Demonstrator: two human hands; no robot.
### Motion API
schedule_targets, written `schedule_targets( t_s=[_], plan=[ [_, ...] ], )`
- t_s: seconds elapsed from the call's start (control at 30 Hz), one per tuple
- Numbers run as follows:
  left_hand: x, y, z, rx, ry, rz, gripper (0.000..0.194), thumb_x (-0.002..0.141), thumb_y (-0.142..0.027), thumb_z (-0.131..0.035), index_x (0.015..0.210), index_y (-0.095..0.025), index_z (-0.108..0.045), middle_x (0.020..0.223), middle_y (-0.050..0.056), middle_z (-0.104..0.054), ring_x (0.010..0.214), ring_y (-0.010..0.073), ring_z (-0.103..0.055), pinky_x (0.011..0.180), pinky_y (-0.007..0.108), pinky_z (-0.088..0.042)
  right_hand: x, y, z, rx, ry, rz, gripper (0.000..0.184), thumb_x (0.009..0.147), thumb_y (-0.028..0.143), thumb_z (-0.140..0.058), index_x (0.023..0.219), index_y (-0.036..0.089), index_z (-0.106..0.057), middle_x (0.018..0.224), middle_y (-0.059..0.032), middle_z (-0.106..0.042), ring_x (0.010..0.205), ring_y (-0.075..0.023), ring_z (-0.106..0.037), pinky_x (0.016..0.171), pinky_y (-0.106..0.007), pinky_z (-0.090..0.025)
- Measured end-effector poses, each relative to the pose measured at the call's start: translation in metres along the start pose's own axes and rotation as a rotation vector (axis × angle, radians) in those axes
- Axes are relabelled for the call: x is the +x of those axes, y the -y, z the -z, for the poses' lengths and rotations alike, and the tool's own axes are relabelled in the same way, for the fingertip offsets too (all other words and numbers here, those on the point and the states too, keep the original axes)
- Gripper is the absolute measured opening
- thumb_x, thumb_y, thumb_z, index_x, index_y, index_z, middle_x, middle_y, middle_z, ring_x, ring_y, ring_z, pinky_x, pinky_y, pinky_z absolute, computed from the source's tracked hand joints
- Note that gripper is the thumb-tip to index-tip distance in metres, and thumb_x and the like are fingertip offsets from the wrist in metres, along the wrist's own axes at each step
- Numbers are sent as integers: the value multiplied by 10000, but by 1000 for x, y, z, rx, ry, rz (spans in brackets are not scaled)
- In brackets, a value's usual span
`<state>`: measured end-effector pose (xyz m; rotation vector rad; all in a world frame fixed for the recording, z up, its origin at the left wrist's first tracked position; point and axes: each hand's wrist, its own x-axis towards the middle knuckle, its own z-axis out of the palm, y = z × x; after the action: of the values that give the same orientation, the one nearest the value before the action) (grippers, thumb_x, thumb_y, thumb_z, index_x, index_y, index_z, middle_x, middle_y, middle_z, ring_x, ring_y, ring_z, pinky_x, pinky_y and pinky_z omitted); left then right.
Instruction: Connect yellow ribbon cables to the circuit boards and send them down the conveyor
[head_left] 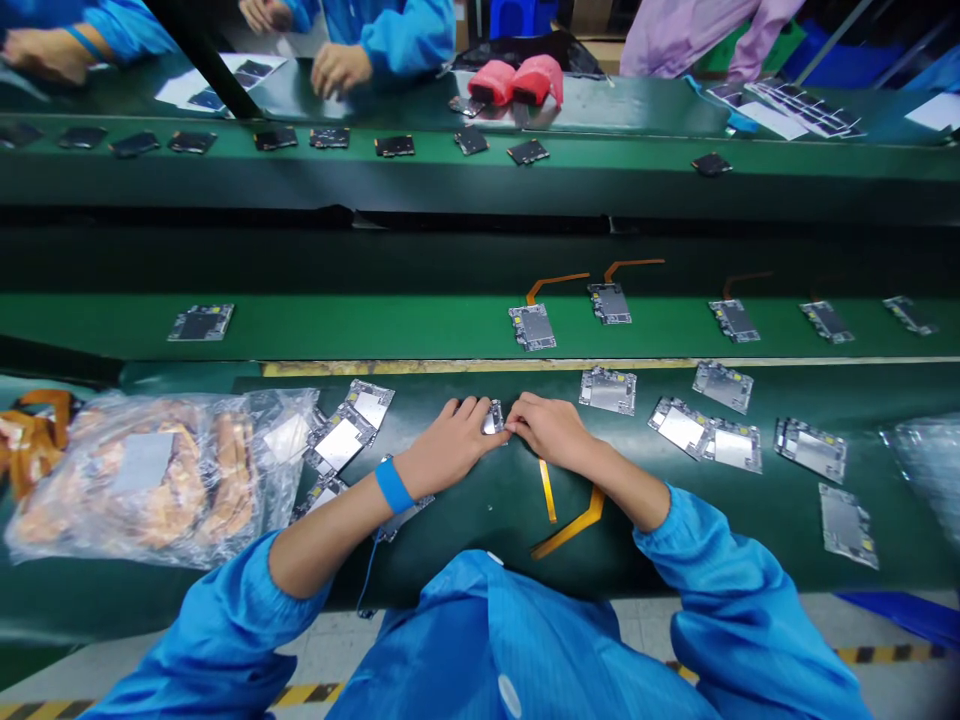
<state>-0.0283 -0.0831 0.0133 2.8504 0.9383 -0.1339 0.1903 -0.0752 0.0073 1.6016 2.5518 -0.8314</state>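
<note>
Both of my hands meet at the middle of the dark green work mat [480,520]. My left hand [448,440], with a blue wrist strap, and my right hand [551,428] pinch a small silver circuit board [493,418] between their fingertips. An orange flex cable [570,525] runs out from under my right wrist and lies on the mat. Most of the board is hidden by my fingers.
A clear bag of orange flex cables [150,475] lies at left, with loose silver boards [345,435] beside it. More boards [709,430] lie at right. Finished boards with cables [532,325] sit on the green conveyor belt [375,325]. Other people's hands [341,68] work across the far belt.
</note>
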Motion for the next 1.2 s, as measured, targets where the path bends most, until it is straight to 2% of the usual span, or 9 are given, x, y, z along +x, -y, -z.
schedule_targets(
  t_s=[0.13,0.33,0.43,0.57,0.67,0.77,0.87,1.03,1.2],
  plan=[
    [-1,-1,1,6,10,20,478,1000,-154,-514,1446,-319,-564,1324,173,-548,1151,309,-521,956,450,-417,-3,-2,4,37,-27,-4,163,1039,295,-563,1035,234,-714,1073,-48,-717,874,-194,-677,715,-278,-402],
    [0,-1,9,-9,79,49,682,896,-158,-606,1555,-235,-444,1353,205,-534,1170,341,-520,946,459,-442,-33,-17,10,323,-314,-53,242,1064,333,-441,1000,217,-643,984,-63,-706,893,-205,-656,800,-297,-461],
    [4,1,14,-22,78,62,718,885,-157,-610,1571,-232,-413,1337,197,-541,1159,337,-524,936,452,-447,-54,-26,7,413,-382,-78,275,1056,378,-420,953,223,-622,929,-68,-698,855,-217,-645,804,-322,-485],
    [12,23,27,-25,-34,145,687,913,-175,-575,1575,-230,-396,1357,191,-531,1182,335,-510,959,462,-451,-76,-37,0,472,-421,-138,315,1040,461,-444,924,226,-619,875,-62,-687,785,-215,-631,737,-321,-499],
    [11,59,43,-11,-221,440,639,956,-262,-559,1565,-164,-392,1388,224,-515,1195,357,-517,957,482,-474,-88,-45,-4,496,-459,-186,338,1028,500,-460,910,227,-622,851,-58,-687,766,-215,-635,705,-317,-509],
    [-8,95,57,48,-307,703,645,970,-362,-565,1543,-111,-411,1437,259,-492,1269,403,-505,983,520,-489,-99,-54,-10,514,-446,-217,324,1008,521,-514,954,225,-635,886,-63,-706,787,-214,-657,710,-316,-526],
    [-46,113,58,54,-237,766,562,984,-387,-516,1460,-87,-508,1368,242,-564,1263,379,-545,1003,497,-508,-111,-65,-17,494,-395,-234,326,975,531,-579,1012,222,-674,939,-78,-735,817,-227,-693,727,-328,-547],
    [-110,98,37,39,-10,753,520,933,-434,-527,1356,-140,-600,1281,186,-646,1187,342,-632,978,453,-542,-131,-72,-18,320,-387,-278,370,968,566,-554,981,251,-748,984,-104,-773,801,-271,-723,653,-359,-544],
    [-138,79,16,57,164,713,568,896,-425,-565,1393,-150,-566,1258,215,-663,1124,388,-669,877,481,-567,-143,-62,-12,102,-343,-347,331,993,468,-505,995,261,-763,1032,-86,-783,833,-265,-743,654,-345,-534]
  ],
)
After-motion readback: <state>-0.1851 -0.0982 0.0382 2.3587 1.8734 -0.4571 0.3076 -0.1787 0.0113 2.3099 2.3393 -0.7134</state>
